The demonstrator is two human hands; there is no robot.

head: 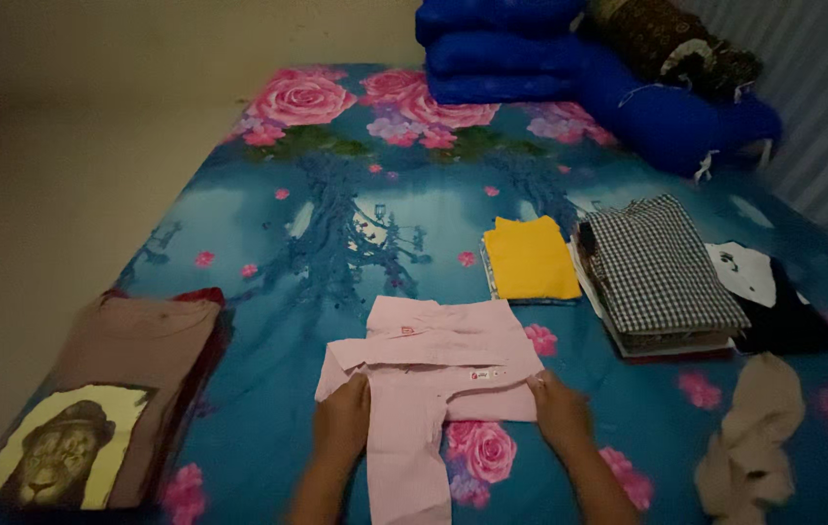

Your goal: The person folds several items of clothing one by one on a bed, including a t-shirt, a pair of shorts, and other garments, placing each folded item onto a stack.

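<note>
The pink shirt (429, 374) lies on the bed (336, 233) straight ahead, long axis toward the person. Left hand (341, 423) and right hand (560, 408) pinch its side edges, equally near; yellow cloth (531, 258) beyond.

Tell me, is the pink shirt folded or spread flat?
Partly folded. The pink shirt has its sleeves crossed over the body, while its lower part lies unfolded between the left hand and right hand.
</note>
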